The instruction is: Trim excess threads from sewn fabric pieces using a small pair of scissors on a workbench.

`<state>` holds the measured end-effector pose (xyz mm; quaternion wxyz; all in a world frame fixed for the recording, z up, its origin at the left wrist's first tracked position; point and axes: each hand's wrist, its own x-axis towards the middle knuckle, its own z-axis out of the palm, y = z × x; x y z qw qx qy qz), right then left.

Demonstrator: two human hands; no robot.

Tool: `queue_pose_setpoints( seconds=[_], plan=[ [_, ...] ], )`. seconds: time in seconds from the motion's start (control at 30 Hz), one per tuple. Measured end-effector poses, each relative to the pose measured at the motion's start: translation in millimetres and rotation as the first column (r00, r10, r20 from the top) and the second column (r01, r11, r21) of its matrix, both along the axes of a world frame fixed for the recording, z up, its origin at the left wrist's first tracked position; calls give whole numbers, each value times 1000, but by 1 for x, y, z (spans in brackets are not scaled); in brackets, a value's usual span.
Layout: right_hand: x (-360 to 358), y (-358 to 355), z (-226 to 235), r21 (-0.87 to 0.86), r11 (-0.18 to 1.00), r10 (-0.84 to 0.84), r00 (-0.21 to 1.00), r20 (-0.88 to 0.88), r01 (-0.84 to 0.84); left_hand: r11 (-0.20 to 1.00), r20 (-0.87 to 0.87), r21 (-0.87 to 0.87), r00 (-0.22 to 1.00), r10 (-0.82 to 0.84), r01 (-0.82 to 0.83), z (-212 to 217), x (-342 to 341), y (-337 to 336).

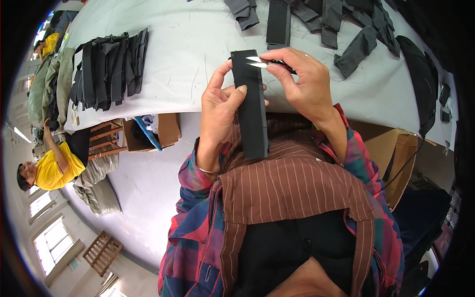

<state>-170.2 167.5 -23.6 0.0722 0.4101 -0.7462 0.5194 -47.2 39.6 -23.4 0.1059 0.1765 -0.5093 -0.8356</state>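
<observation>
A long black fabric strip (251, 116) hangs upright in front of me, its lower end over my striped apron. My left hand (222, 99) grips it from the left, thumb on its face and fingers partly behind. In my right hand (304, 81) is a pair of thread snips (258, 62), pinched between thumb and fingers. Its two pale pointed blades stand apart over the strip's top right edge. Whether a thread lies between the blades is too small to tell.
Dark fabric strips lie in a row (109, 69) at the table's left; others are strewn (321, 20) at the back. Loose threads litter the white table (173, 64). A black bag (418, 81) lies right. Cardboard boxes (170, 129) stand below. A person in yellow (64, 166) works at left.
</observation>
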Motion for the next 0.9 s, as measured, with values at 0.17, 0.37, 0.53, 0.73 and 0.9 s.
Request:
queue_pose_setpoints(
  seconds=[0.17,0.37,0.53,0.73,0.9],
  plan=[
    [-12,-7,-9,59,998,15,992,-124,-8,998,83,5,995,-60,60,5,0,2],
    [-22,5,-2,136,989,53,999,10,-54,993,163,25,979,-120,118,12,4,0],
    [-36,18,9,189,953,246,969,-27,-237,970,204,73,948,-244,234,17,8,-7],
    [-46,23,14,219,877,435,900,17,-428,934,284,96,890,-357,345,24,12,-14],
    [-48,28,20,228,812,514,843,156,-537,884,304,175,830,-467,433,26,14,-18]
  ],
)
